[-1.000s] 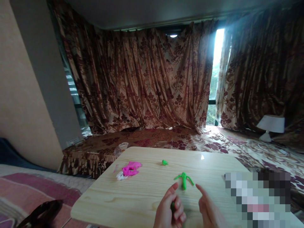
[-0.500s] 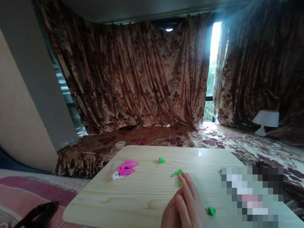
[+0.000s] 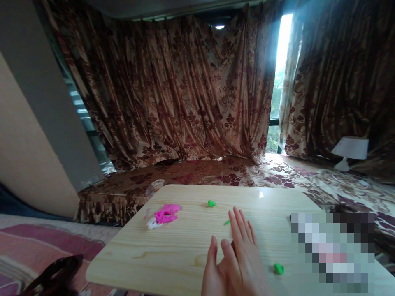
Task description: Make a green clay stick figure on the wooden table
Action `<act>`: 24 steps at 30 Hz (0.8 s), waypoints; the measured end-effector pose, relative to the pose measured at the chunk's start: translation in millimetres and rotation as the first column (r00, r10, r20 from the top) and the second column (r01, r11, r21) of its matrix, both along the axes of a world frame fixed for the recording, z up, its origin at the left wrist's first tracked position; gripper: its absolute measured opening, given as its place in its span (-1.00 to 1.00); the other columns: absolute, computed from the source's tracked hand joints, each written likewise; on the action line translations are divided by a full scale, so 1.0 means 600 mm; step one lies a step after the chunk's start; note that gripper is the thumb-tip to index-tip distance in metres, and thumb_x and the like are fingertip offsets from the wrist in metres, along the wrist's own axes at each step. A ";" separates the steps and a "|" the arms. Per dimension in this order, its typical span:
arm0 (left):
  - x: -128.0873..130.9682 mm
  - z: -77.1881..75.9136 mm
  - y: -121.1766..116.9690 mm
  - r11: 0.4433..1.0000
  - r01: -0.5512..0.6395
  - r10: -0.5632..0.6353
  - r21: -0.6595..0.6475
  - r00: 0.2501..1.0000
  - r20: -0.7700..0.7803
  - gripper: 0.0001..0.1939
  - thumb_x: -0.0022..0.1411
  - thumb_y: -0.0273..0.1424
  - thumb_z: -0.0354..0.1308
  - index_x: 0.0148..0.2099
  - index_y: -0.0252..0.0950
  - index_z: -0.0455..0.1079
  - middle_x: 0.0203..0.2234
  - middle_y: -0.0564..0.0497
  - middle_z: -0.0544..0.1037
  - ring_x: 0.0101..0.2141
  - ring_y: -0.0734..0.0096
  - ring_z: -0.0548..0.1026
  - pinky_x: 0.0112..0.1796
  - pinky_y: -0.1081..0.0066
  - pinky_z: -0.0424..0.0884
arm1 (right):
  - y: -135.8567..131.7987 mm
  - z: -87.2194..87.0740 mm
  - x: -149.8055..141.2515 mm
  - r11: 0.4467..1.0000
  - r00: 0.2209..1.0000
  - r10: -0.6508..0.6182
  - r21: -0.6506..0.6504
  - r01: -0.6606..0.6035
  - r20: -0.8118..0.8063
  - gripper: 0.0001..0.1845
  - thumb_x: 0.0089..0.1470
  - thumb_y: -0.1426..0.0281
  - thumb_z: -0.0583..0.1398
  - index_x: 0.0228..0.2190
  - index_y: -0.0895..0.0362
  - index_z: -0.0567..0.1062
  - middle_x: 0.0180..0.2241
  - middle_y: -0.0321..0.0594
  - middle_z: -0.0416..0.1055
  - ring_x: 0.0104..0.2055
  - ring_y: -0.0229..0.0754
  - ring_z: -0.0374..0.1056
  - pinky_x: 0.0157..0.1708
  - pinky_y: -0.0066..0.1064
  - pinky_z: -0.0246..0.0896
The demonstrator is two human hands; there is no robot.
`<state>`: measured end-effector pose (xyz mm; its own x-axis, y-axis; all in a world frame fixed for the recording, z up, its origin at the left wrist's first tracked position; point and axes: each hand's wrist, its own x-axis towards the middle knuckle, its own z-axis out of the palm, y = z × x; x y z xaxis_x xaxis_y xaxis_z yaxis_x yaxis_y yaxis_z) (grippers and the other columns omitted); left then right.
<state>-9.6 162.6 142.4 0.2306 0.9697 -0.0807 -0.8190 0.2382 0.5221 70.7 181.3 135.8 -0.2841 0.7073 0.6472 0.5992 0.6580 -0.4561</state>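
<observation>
My right hand (image 3: 245,250) lies over my left hand (image 3: 212,273) above the near part of the table, palms together. The right fingers stretch forward, straight and side by side. On the left hand the thumb points up, and most of its fingers are hidden behind the right one. Whatever may lie between the palms cannot be seen. Just beyond the right fingertips a thin green strip of modelling clay (image 3: 227,222) shows in part. One green clay lump (image 3: 279,269) sits to the right of my hands, and another green clay piece (image 3: 211,203) lies farther back.
A flattened pink clay mass (image 3: 168,213) with a white piece (image 3: 152,223) is on the left of the wooden table (image 3: 138,255). A clear container (image 3: 155,187) stands behind the table's back left corner. A blurred-out item (image 3: 333,250) covers the right side. A white lamp (image 3: 351,148) stands beyond.
My hands have slid against each other: the right fingers now reach farther forward and the left thumb has come apart from them. The green pieces near the fingertips are more covered. The view has shifted slightly.
</observation>
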 end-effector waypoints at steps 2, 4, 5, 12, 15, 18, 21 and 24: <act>-0.013 0.006 0.003 0.999 -0.022 0.021 0.046 0.999 0.025 -0.30 0.09 0.05 -0.15 0.11 -0.32 0.22 0.04 -0.18 0.31 0.14 0.16 0.10 0.08 0.23 0.02 | -0.009 -0.017 0.002 0.997 0.999 0.036 0.062 -0.038 0.037 -0.26 0.06 0.35 0.06 0.20 0.08 -0.16 0.22 -0.17 -0.16 0.22 0.12 -0.18 0.10 0.07 -0.14; -0.023 0.011 0.010 0.993 -0.058 0.055 0.103 0.998 0.031 -0.33 0.12 0.04 -0.20 0.14 -0.28 0.19 0.08 -0.14 0.27 0.16 0.20 0.05 0.09 0.20 -0.03 | -0.024 -0.031 -0.007 0.987 0.990 0.103 0.111 -0.114 0.101 -0.30 0.07 0.38 0.06 0.19 0.00 -0.11 0.20 -0.22 -0.05 0.20 0.08 -0.08 0.10 0.01 -0.08; -0.023 0.012 0.013 0.989 -0.074 0.071 0.129 0.997 0.028 -0.34 0.13 0.03 -0.21 0.15 -0.23 0.16 0.10 -0.10 0.24 0.17 0.22 0.02 0.10 0.19 -0.06 | -0.030 -0.032 -0.012 0.982 0.984 0.127 0.120 -0.143 0.128 -0.33 0.08 0.41 0.04 0.18 -0.04 -0.08 0.18 -0.26 -0.01 0.19 0.05 -0.05 0.10 -0.02 -0.06; 0.018 0.010 -0.013 0.978 0.018 -0.029 0.208 0.998 0.050 -0.34 0.12 0.00 -0.17 0.18 -0.24 0.12 0.16 -0.02 0.15 0.20 0.23 -0.12 0.15 0.24 -0.21 | 0.004 0.028 0.003 0.999 0.998 -0.026 0.035 0.024 0.062 -0.32 0.15 0.33 -0.04 0.20 0.20 -0.22 0.24 -0.08 -0.27 0.25 0.05 -0.27 0.12 0.07 -0.16; -0.001 0.030 -0.012 0.975 -0.019 -0.007 0.223 0.993 0.114 -0.34 0.14 0.01 -0.22 0.18 -0.24 0.11 0.16 -0.01 0.14 0.21 0.26 -0.15 0.15 0.25 -0.23 | -0.013 0.001 -0.013 0.983 0.992 0.056 0.170 -0.074 0.111 -0.34 0.14 0.36 0.00 0.20 0.14 -0.16 0.22 -0.09 -0.13 0.22 0.05 -0.13 0.12 0.02 -0.13; -0.019 0.045 -0.003 0.972 -0.081 0.055 0.221 0.991 0.123 -0.38 0.14 0.01 -0.21 0.18 -0.12 0.10 0.17 0.07 0.12 0.21 0.33 -0.19 0.15 0.27 -0.22 | -0.037 -0.018 -0.039 0.960 0.994 0.064 0.267 -0.084 0.084 -0.40 0.15 0.45 -0.01 0.19 0.03 -0.09 0.15 -0.20 0.09 0.17 -0.03 0.01 0.13 -0.07 -0.08; -0.006 0.038 -0.006 0.968 -0.100 0.072 0.229 0.989 0.129 -0.36 0.12 0.04 -0.22 0.18 -0.12 0.11 0.17 0.09 0.11 0.21 0.34 -0.19 0.15 0.31 -0.22 | -0.026 0.008 -0.032 0.979 0.995 0.043 0.193 -0.060 0.088 -0.37 0.14 0.39 0.00 0.20 0.08 -0.11 0.19 -0.16 -0.02 0.21 0.01 -0.09 0.12 -0.01 -0.10; 0.017 0.016 -0.019 0.977 -0.026 0.008 0.214 0.996 0.083 -0.35 0.14 0.01 -0.22 0.19 -0.21 0.10 0.17 0.02 0.13 0.21 0.28 -0.15 0.15 0.28 -0.21 | -0.003 0.036 -0.006 0.997 0.998 -0.041 0.067 0.037 0.055 -0.32 0.15 0.34 -0.04 0.20 0.18 -0.24 0.24 -0.08 -0.23 0.24 0.04 -0.23 0.11 0.07 -0.14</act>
<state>0.6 151.4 152.1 0.2109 0.9663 0.1479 -0.8638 0.1134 0.4908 66.9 179.6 157.3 -0.2948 0.6748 0.6766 0.6485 0.6613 -0.3770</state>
